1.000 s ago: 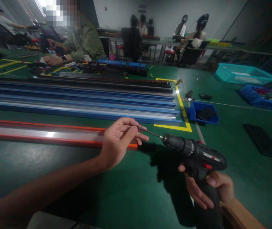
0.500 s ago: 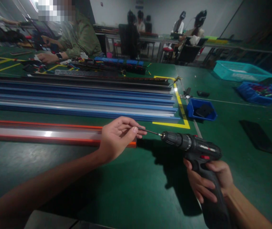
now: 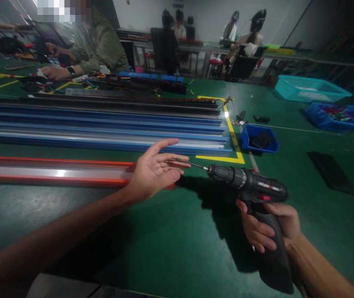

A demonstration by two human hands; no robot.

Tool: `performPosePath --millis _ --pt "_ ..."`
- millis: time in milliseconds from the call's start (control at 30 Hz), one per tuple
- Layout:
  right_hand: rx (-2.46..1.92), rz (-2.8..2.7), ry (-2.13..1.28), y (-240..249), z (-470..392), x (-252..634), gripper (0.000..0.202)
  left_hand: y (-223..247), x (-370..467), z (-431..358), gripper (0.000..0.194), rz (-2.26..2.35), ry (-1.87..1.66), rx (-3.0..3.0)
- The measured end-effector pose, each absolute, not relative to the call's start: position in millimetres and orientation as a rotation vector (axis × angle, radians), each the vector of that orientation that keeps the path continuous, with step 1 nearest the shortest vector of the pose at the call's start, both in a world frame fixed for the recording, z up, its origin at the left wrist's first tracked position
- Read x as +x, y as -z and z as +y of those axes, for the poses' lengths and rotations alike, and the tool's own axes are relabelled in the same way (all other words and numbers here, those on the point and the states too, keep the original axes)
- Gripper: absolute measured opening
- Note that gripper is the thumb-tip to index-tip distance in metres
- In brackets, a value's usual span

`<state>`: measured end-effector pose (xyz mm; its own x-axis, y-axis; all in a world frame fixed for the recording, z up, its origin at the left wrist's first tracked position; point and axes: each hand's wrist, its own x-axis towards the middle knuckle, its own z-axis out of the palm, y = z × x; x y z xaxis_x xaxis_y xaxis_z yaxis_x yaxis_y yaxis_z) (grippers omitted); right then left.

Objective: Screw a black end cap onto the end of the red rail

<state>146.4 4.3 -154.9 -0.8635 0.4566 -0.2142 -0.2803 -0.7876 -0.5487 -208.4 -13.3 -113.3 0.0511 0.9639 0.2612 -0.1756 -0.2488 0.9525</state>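
My right hand (image 3: 266,227) is wrapped round the handle of a black power drill (image 3: 245,182), whose chuck points left. A long thin bit (image 3: 194,164) sticks out of the chuck toward my left hand (image 3: 155,174). That hand is open, palm up, fingers spread, with the bit's tip over the fingers; whether it touches them I cannot tell. Beneath and left of my left hand lies an orange-edged metal profile (image 3: 56,170). Several blue profiles (image 3: 102,134) lie side by side beyond it.
A blue bin (image 3: 259,140) with black parts stands right of the yellow tape corner (image 3: 240,159). Farther right are a black flat piece (image 3: 330,174), a blue tray (image 3: 335,118) and a turquoise basket (image 3: 313,89). Across the table, a person in a green sleeve (image 3: 108,45) handles wired parts.
My left hand has let go of the bit, its fingers spreading from a pinch. The drill stays in my right hand, and the whole view has shifted slightly.
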Motion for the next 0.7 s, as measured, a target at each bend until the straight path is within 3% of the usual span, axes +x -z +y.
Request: performPosePath --millis 100,200,367,467,600,700 --pt "-0.435 -0.738 -2.546 152 7 150 0.038 121 -221 -3 0.076 0.815 -1.35 1.353" --pt "-0.403 -0.757 -2.519 146 13 155 0.034 124 -234 9 0.06 1.037 -1.263 1.535" --pt "-0.528 -0.829 -2.483 135 22 165 0.03 115 -247 16 0.044 1.3 -0.602 2.164" --pt "-0.61 -0.82 -2.476 134 27 169 0.031 111 -249 14 0.046 1.281 -0.322 2.274" --pt "-0.624 -0.806 -2.47 137 30 170 0.033 113 -249 12 0.073 1.308 -0.194 2.362" --pt "-0.628 -0.799 -2.472 138 31 169 0.033 117 -249 13 0.06 1.352 -0.172 2.37"
